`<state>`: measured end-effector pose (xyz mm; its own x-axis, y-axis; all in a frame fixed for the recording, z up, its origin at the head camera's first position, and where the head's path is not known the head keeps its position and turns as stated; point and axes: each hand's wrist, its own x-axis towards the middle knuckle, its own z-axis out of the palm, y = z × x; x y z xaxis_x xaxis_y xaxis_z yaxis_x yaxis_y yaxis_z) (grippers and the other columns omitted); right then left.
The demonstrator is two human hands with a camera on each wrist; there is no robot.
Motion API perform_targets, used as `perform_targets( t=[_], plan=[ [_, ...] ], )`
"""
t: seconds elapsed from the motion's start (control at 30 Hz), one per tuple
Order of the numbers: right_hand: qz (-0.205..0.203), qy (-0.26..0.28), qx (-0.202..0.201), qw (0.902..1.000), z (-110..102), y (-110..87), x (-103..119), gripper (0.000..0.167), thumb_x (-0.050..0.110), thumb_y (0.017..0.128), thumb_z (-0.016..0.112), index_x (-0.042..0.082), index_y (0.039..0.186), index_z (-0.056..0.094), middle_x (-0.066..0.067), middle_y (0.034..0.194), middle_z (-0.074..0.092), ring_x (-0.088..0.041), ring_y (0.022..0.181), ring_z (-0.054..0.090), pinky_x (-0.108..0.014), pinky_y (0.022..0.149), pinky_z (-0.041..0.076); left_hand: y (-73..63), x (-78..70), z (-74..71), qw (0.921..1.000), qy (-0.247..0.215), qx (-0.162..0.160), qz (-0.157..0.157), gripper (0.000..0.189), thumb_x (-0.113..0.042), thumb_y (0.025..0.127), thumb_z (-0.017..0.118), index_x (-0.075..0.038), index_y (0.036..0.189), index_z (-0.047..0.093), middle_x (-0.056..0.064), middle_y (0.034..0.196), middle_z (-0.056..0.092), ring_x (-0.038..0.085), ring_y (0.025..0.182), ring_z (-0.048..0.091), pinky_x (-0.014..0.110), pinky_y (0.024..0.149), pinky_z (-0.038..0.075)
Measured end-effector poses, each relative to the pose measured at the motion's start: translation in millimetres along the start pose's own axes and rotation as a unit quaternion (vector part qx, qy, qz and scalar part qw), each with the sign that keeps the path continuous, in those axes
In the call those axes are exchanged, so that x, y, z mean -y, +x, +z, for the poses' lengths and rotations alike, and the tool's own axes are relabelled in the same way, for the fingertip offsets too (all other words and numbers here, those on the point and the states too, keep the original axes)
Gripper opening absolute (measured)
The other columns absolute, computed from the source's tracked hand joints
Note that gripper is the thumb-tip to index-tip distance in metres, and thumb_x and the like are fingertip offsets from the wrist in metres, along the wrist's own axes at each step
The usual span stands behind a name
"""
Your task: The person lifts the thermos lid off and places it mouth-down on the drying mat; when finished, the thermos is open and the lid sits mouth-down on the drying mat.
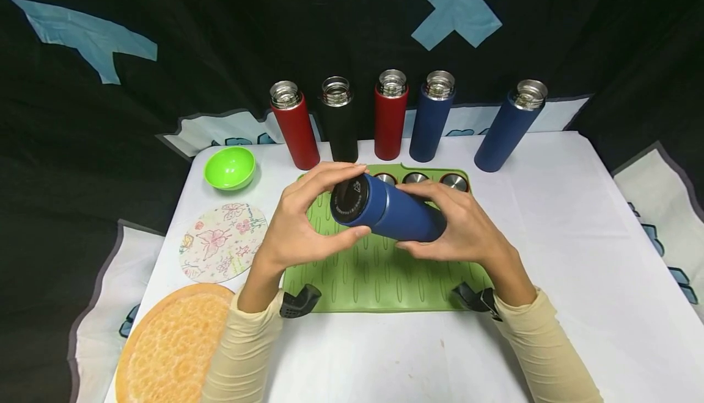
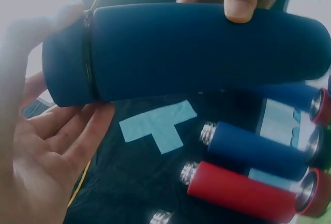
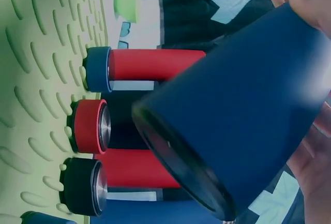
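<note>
Both hands hold a blue thermos flask [image 1: 404, 213] on its side above the green mat [image 1: 352, 284]. My left hand [image 1: 299, 219] grips the capped end, thumb on the near side and fingers over the far side. That end has a black round face with white print, and a seam rings the flask just behind it. Toward the other end, my right hand [image 1: 459, 222] wraps the body with thumb and fingers. In the right wrist view, a blue lid [image 3: 98, 70], a red lid [image 3: 89, 125] and a black lid [image 3: 81, 187] lie at the mat's edge.
Behind the mat stand uncapped flasks with steel necks: red [image 1: 297, 131], black [image 1: 340, 128], another red [image 1: 389, 125] and blue ones [image 1: 431, 125]. A green bowl [image 1: 230, 169], a patterned round mat [image 1: 222, 243] and a tan round board [image 1: 173, 345] lie on the left.
</note>
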<state>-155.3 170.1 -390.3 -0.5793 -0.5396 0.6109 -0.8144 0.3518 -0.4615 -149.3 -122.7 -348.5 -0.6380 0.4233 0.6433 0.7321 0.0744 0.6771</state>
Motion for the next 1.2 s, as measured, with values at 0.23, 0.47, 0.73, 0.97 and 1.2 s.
perform_targets(
  t=[0.23, 0.47, 0.73, 0.97, 1.2],
  plan=[
    [0.002, -0.049, -0.025, 0.9985, 3.7, 1.0, 0.4, 0.079, 0.043, 0.077, 0.092, 0.002, 0.139, 0.065, -0.015, 0.129, 0.073, -0.034, 0.114, 0.072, -0.054, 0.088, 0.062, 1.0, -1.9, 1.5, 0.9964, 0.075, -0.038, -0.013, 0.070, -0.039, 0.082, 0.089, -0.007, 0.141, 0.069, 0.010, 0.127, 0.068, 0.023, 0.117, 0.065, 0.035, 0.091, 0.061],
    [-0.005, -0.109, -0.048, 0.9929, 9.5, 0.6, -0.5, 0.078, 0.028, 0.071, 0.094, 0.002, 0.138, 0.064, -0.017, 0.129, 0.072, -0.035, 0.116, 0.069, -0.055, 0.094, 0.060, 0.1, -3.9, 3.9, 0.9894, 0.114, -0.066, -0.061, 0.067, -0.030, 0.075, 0.091, -0.007, 0.134, 0.069, 0.007, 0.122, 0.073, 0.018, 0.111, 0.068, 0.039, 0.084, 0.064],
    [-0.002, -0.119, -0.069, 0.9905, 11.3, 1.5, -5.1, 0.082, 0.028, 0.068, 0.096, 0.003, 0.139, 0.063, -0.017, 0.129, 0.072, -0.035, 0.113, 0.071, -0.056, 0.090, 0.061, 1.6, -1.5, 2.9, 0.9928, 0.085, -0.027, -0.079, 0.075, -0.022, 0.081, 0.093, -0.009, 0.147, 0.061, 0.005, 0.136, 0.071, 0.019, 0.121, 0.067, 0.036, 0.090, 0.062],
    [0.011, -0.081, -0.052, 0.9953, 12.4, 0.4, -6.1, 0.084, 0.029, 0.067, 0.096, 0.003, 0.139, 0.062, -0.018, 0.129, 0.072, -0.035, 0.118, 0.069, -0.056, 0.093, 0.060, 0.4, 3.6, -4.1, 0.9989, 0.035, -0.007, -0.030, 0.084, -0.009, 0.075, 0.094, -0.006, 0.152, 0.060, 0.008, 0.136, 0.068, 0.023, 0.122, 0.064, 0.035, 0.096, 0.059],
    [0.015, -0.086, -0.054, 0.9947, 16.6, 1.1, -7.1, 0.086, 0.026, 0.068, 0.097, 0.002, 0.142, 0.060, -0.019, 0.132, 0.071, -0.036, 0.119, 0.068, -0.057, 0.095, 0.059, 0.6, 3.3, 3.3, 0.9941, 0.086, -0.060, -0.027, 0.071, -0.020, 0.074, 0.095, -0.011, 0.140, 0.071, 0.009, 0.126, 0.068, 0.021, 0.114, 0.067, 0.037, 0.087, 0.064]
  ],
)
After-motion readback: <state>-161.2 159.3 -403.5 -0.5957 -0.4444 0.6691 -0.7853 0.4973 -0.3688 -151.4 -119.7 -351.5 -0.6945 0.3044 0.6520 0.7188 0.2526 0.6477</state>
